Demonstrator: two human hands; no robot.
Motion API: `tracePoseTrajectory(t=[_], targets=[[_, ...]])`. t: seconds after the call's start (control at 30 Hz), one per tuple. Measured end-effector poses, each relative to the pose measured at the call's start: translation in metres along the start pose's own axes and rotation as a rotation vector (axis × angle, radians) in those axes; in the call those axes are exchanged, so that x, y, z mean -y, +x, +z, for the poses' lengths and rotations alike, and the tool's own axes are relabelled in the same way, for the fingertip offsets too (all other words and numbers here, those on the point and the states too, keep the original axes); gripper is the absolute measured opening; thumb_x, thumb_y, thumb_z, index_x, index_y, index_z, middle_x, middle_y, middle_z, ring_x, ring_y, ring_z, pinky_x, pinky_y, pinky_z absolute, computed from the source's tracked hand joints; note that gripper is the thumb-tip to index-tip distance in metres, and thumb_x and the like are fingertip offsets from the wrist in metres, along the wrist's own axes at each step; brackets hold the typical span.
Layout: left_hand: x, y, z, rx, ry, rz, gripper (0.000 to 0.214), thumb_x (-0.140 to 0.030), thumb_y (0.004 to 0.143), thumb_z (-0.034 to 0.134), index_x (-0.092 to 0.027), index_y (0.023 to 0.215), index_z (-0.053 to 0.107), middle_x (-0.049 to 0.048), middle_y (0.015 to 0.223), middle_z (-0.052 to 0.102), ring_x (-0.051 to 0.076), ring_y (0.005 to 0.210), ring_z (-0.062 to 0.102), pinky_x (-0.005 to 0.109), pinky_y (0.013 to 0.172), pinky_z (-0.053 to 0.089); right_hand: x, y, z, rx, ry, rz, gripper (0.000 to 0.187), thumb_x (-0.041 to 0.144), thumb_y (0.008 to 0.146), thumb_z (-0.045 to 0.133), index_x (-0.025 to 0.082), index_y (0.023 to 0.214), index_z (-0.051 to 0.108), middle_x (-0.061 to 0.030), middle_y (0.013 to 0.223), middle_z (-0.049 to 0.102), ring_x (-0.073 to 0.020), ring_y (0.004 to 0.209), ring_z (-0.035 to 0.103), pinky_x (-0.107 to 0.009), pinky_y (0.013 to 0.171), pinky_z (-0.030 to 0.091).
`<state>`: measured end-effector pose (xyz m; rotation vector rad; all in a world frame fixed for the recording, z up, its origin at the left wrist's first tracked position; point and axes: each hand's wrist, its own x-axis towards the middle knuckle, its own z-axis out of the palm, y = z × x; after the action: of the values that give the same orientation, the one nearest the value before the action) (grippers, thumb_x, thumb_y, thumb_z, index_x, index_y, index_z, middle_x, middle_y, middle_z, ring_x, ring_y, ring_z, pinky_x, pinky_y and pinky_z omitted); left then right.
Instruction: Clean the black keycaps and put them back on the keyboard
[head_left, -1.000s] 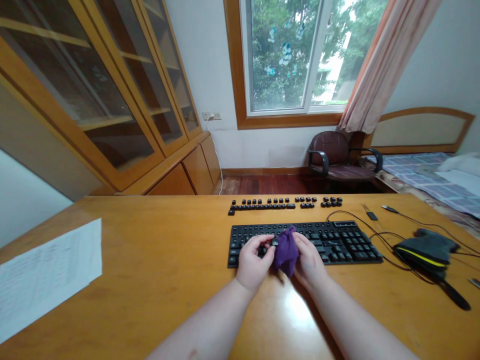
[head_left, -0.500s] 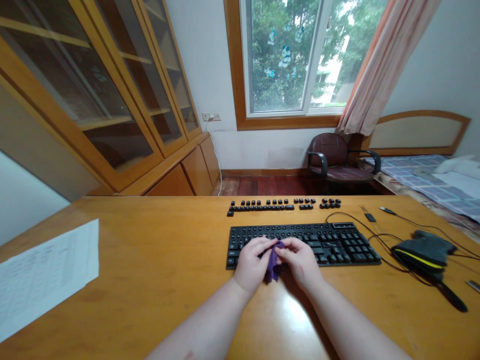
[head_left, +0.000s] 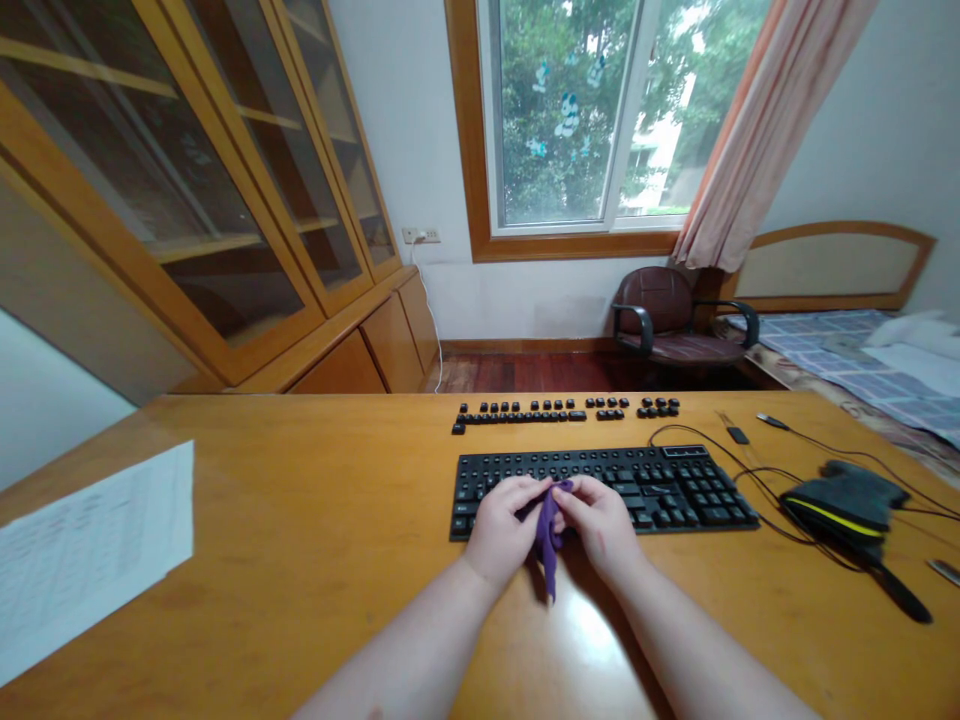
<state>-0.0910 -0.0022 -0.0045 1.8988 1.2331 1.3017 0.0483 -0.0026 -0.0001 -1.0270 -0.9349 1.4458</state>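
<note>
A purple cloth [head_left: 548, 535] is bunched between my two hands, its loose end hanging toward the front of the desk. My left hand [head_left: 504, 525] pinches it from the left, and my right hand [head_left: 600, 520] grips it from the right with fingers closed. Whether something small sits inside the folds is hidden. Both hands are over the near edge of a black keyboard [head_left: 724, 515], covering part of its lower keys. Beyond the keyboard, loose black keycaps [head_left: 525, 417] lie in rows, and the upper rows of the keyboard show bare key stems.
Papers [head_left: 112, 550] lie at the left of the wooden desk [head_left: 315, 520]. On the right are a grey and black brush-like thing with a yellow stripe [head_left: 844, 505], a small keycap puller [head_left: 738, 435] and a USB cable [head_left: 772, 422]. An armchair [head_left: 660, 315] stands behind the desk.
The purple cloth's loose end now hangs lower and longer between my hands. Both hands stay nearly in place, and the view has shifted slightly.
</note>
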Motion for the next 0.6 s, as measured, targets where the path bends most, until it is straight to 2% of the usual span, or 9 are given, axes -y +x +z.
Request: tracePoseTrajectory(t=[0.13, 0.33, 0.6], targets=[[0.001, 0.000, -0.001, -0.032, 0.008, -0.023, 0.025, -0.019, 0.073, 0.063, -0.025, 0.096, 0.069, 0.0046, 0.091, 0.068, 0.017, 0.088, 0.062, 0.034, 0.083, 0.052, -0.004, 0.002, -0.002, 0.041, 0.011, -0.017, 0.029, 0.042, 0.062, 0.073, 0.016, 0.063, 0.061, 0.0010, 0.049, 0.060, -0.0106, 0.043, 0.053, -0.023, 0.046, 0.046], [0.002, -0.001, 0.000, -0.076, -0.090, -0.099, 0.025, -0.022, 0.077, 0.058, -0.022, 0.100, 0.066, 0.0051, 0.093, 0.067, 0.016, 0.087, 0.063, 0.034, 0.084, 0.051, -0.011, 0.005, -0.006, 0.067, 0.065, -0.015, 0.028, 0.040, 0.065, 0.072, 0.017, 0.081, 0.067, -0.0027, 0.069, 0.067, -0.0145, 0.057, 0.059, -0.027, 0.055, 0.048], [0.007, -0.003, 0.004, -0.075, -0.135, -0.168, 0.026, -0.019, 0.072, 0.062, -0.020, 0.097, 0.066, 0.0051, 0.096, 0.067, 0.017, 0.089, 0.063, 0.033, 0.084, 0.050, -0.014, 0.005, -0.008, 0.066, 0.064, -0.030, 0.025, 0.035, 0.062, 0.074, 0.017, 0.078, 0.067, -0.0014, 0.062, 0.064, -0.0140, 0.054, 0.056, -0.028, 0.055, 0.046]])
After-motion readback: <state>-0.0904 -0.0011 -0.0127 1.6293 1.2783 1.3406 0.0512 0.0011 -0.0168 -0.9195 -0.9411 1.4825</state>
